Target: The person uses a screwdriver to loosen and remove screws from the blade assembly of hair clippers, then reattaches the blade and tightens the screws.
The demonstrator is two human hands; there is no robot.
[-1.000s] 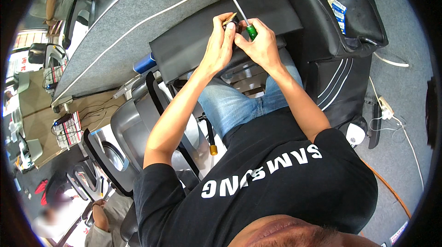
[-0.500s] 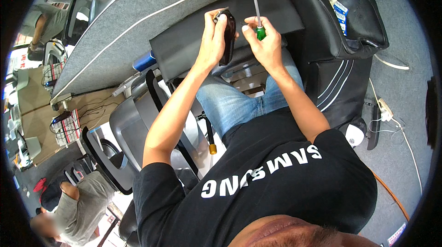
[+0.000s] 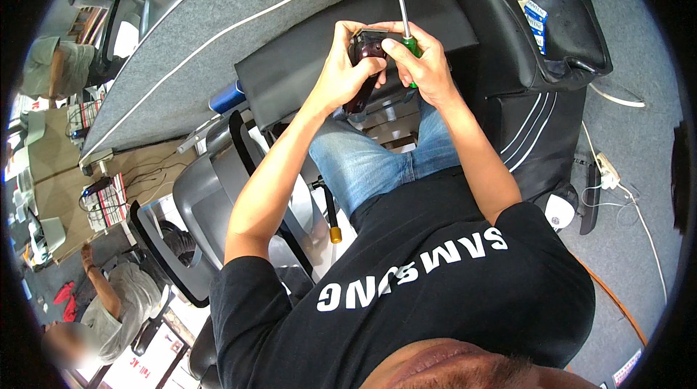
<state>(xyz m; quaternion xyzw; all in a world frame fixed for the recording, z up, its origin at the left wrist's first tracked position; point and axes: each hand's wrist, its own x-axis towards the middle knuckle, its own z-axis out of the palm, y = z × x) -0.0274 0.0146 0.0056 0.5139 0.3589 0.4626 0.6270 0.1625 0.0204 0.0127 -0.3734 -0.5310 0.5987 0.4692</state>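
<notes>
My left hand (image 3: 343, 72) grips a dark maroon handheld device (image 3: 359, 91), which looks like a hair clipper, with a black head at the top and my thumb across its body. My right hand (image 3: 425, 66) holds a screwdriver (image 3: 403, 6) upright by its green handle, with the metal shaft pointing away from me. My right thumb rests on the upper part of the device, and my right fingertips are at its top edge. Both hands are over a black padded surface (image 3: 276, 70), just beyond my knees.
A black armchair (image 3: 566, 41) holds small blue packets (image 3: 535, 30). A blue object (image 3: 225, 100) is left of the pad. An office chair (image 3: 196, 207) stands beside me. Power strip and cables (image 3: 608, 171) lie on the right floor. Co-workers (image 3: 123, 302) (image 3: 54, 70) are at left.
My right hand has come back against the device after being apart half a second ago. The device has swung in my left hand, and the screwdriver has become more upright since a second ago.
</notes>
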